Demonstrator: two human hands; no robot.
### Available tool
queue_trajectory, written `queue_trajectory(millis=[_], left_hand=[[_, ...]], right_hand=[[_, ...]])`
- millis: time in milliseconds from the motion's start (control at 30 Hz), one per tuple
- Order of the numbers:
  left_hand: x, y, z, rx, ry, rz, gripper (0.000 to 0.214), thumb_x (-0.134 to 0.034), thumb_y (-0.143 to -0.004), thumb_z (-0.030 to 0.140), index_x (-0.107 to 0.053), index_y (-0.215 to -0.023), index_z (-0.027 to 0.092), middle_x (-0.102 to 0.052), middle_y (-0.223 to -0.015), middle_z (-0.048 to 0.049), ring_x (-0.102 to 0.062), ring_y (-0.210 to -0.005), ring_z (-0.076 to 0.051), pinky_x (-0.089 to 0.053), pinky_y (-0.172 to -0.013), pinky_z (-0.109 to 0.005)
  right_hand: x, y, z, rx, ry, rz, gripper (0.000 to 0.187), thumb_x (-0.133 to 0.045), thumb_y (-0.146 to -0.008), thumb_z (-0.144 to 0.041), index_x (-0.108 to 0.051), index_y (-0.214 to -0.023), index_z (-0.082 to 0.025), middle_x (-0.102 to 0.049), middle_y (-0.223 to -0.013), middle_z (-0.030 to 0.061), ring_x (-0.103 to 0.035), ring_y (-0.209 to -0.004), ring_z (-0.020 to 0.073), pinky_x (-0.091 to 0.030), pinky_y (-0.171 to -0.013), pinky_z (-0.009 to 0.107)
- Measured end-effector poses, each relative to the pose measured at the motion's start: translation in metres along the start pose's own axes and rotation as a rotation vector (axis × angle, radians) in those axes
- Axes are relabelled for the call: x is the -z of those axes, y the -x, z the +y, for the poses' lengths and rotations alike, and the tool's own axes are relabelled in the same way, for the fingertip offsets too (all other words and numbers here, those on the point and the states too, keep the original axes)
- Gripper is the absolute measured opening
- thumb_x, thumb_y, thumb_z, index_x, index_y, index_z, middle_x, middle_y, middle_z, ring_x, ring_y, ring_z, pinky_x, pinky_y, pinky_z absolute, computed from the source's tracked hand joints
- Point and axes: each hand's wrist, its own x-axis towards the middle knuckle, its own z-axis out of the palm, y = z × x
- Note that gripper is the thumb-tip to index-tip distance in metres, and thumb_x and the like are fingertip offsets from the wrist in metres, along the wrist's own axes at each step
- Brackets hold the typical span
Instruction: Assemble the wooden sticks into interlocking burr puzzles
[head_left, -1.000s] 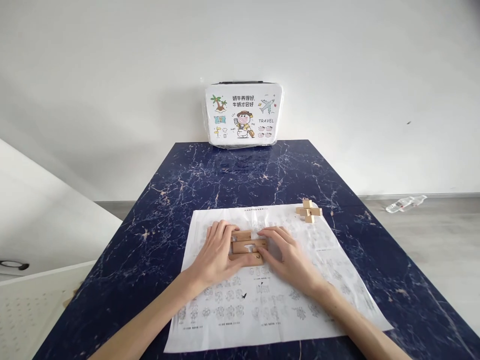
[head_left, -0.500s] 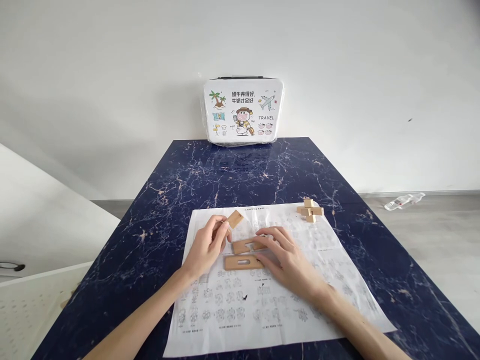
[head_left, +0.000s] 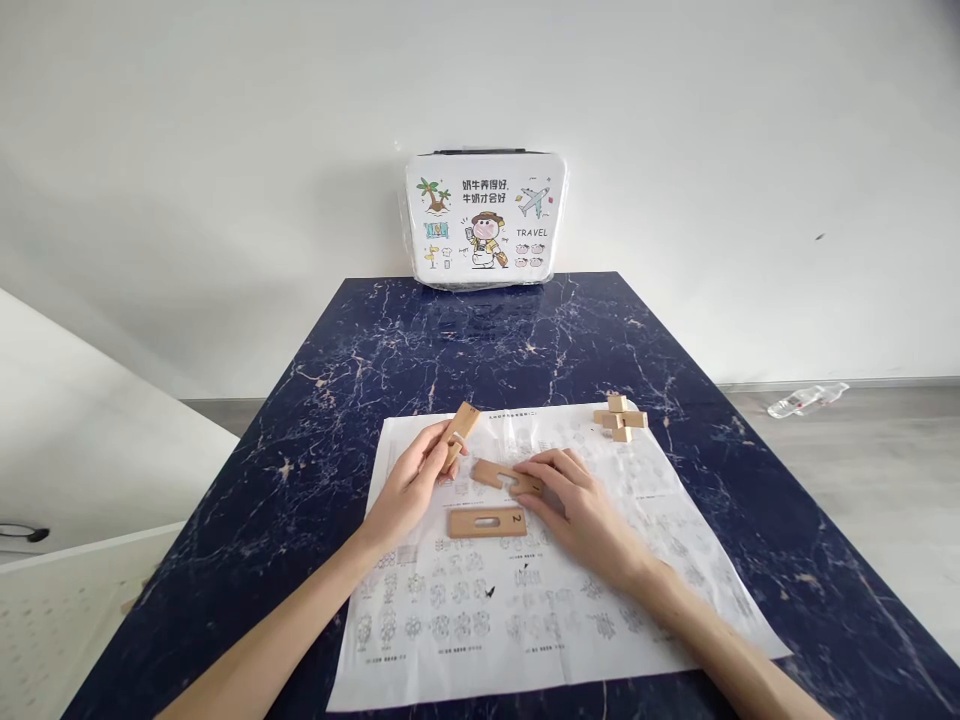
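My left hand [head_left: 409,487] pinches a flat wooden puzzle piece [head_left: 458,427] and holds it tilted above the printed sheet [head_left: 540,600]. My right hand [head_left: 581,505] rests on the sheet, its fingertips gripping a second notched wooden piece [head_left: 499,474] that lies flat. A third wooden piece with a slot and the number 2 [head_left: 487,521] lies loose on the paper between my hands, just below the second piece.
An assembled wooden cross puzzle [head_left: 620,419] sits at the sheet's far right corner. A white cartoon-printed case [head_left: 485,220] leans against the wall at the far edge of the dark blue marble table [head_left: 480,330]. A plastic bottle [head_left: 806,399] lies on the floor at right.
The three pieces were together under both hands. My left hand lifted one piece up and to the left, and my right hand slid another away from the slotted piece.
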Motion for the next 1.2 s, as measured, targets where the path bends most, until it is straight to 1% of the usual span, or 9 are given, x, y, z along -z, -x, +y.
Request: queue_trajectory(millis=[167, 300, 500, 733, 833, 933, 1000, 1100, 1200], left_hand=[[-0.001, 0.000, -0.005, -0.012, -0.076, 0.009, 0.039, -0.048, -0.113, 0.045, -0.057, -0.140, 0.018, -0.062, -0.112, -0.0081, -0.053, -0.083, -0.018, -0.046, -0.082, -0.035], [-0.002, 0.000, -0.006, -0.015, -0.091, 0.022, 0.039, -0.047, -0.113, 0.045, -0.058, -0.139, 0.018, -0.064, -0.113, -0.0081, -0.055, -0.084, -0.018, -0.048, -0.083, -0.035], [-0.005, 0.002, -0.002, -0.029, -0.154, 0.015, 0.037, -0.046, -0.113, 0.044, -0.058, -0.137, 0.018, -0.066, -0.112, -0.0083, -0.058, -0.084, -0.018, -0.049, -0.082, -0.034], [-0.006, 0.003, -0.004, -0.040, -0.197, 0.012, 0.038, -0.044, -0.114, 0.045, -0.057, -0.139, 0.019, -0.066, -0.107, -0.0073, -0.056, -0.081, -0.018, -0.047, -0.079, -0.035], [-0.006, 0.004, -0.002, -0.036, -0.156, -0.002, 0.038, -0.045, -0.114, 0.045, -0.058, -0.139, 0.020, -0.065, -0.110, -0.0079, -0.057, -0.084, -0.019, -0.047, -0.083, -0.036], [-0.011, 0.009, 0.001, -0.017, -0.094, -0.052, 0.040, -0.045, -0.114, 0.045, -0.056, -0.144, 0.020, -0.064, -0.104, -0.0068, -0.056, -0.083, -0.019, -0.046, -0.081, -0.037], [-0.017, 0.014, 0.004, 0.009, -0.070, -0.105, 0.043, -0.044, -0.115, 0.045, -0.053, -0.148, 0.019, -0.061, -0.093, -0.0044, -0.056, -0.082, -0.020, -0.046, -0.082, -0.037], [-0.027, 0.021, 0.006, 0.043, -0.060, -0.162, 0.045, -0.044, -0.115, 0.045, -0.051, -0.150, 0.017, -0.060, -0.086, -0.0025, -0.057, -0.079, -0.020, -0.048, -0.083, -0.038], [-0.032, 0.023, 0.005, 0.047, -0.051, -0.174, 0.046, -0.045, -0.114, 0.045, -0.051, -0.150, 0.016, -0.063, -0.088, -0.0038, -0.060, -0.081, -0.020, -0.050, -0.081, -0.038]], right_hand=[[0.004, 0.000, -0.007, 0.049, 0.045, 0.042, 0.024, -0.061, -0.108, -0.026, -0.068, -0.131, -0.025, -0.064, -0.119, 0.0120, -0.063, -0.110, 0.0295, -0.063, -0.092, 0.049], [0.008, 0.000, -0.015, 0.160, 0.075, -0.025, 0.029, -0.068, -0.105, -0.028, -0.068, -0.134, -0.025, -0.062, -0.122, 0.0129, -0.061, -0.115, 0.0309, -0.062, -0.094, 0.050], [0.003, 0.002, -0.016, 0.227, 0.059, -0.089, 0.015, -0.073, -0.102, -0.025, -0.070, -0.116, -0.021, -0.064, -0.125, 0.0138, -0.057, -0.121, 0.0327, -0.060, -0.098, 0.053], [0.003, -0.001, -0.017, 0.251, -0.042, -0.021, 0.009, -0.061, -0.108, -0.018, -0.067, -0.113, -0.023, -0.075, -0.099, 0.0058, -0.064, -0.099, 0.0265, -0.061, -0.084, 0.043], [0.008, -0.002, -0.014, 0.135, -0.063, 0.147, 0.011, -0.059, -0.110, -0.023, -0.069, -0.115, -0.023, -0.076, -0.098, 0.0066, -0.067, -0.089, 0.0242, -0.060, -0.078, 0.040], [0.011, -0.002, -0.007, -0.105, -0.097, 0.345, 0.011, -0.060, -0.109, -0.032, -0.069, -0.110, -0.024, -0.076, -0.097, 0.0063, -0.069, -0.081, 0.0223, -0.059, -0.073, 0.038], [0.012, -0.002, -0.005, -0.239, -0.137, 0.411, 0.015, -0.060, -0.108, -0.037, -0.068, -0.108, -0.024, -0.077, -0.100, 0.0067, -0.071, -0.082, 0.0224, -0.059, -0.074, 0.038], [0.010, -0.002, -0.007, -0.336, -0.186, 0.384, 0.019, -0.056, -0.109, -0.042, -0.063, -0.108, -0.024, -0.078, -0.099, 0.0068, -0.072, -0.079, 0.0215, -0.057, -0.070, 0.036], [0.005, -0.001, -0.013, -0.318, -0.226, 0.282, 0.019, -0.051, -0.110, -0.041, -0.057, -0.109, -0.024, -0.079, -0.093, 0.0052, -0.070, -0.066, 0.0181, -0.054, -0.062, 0.032]])
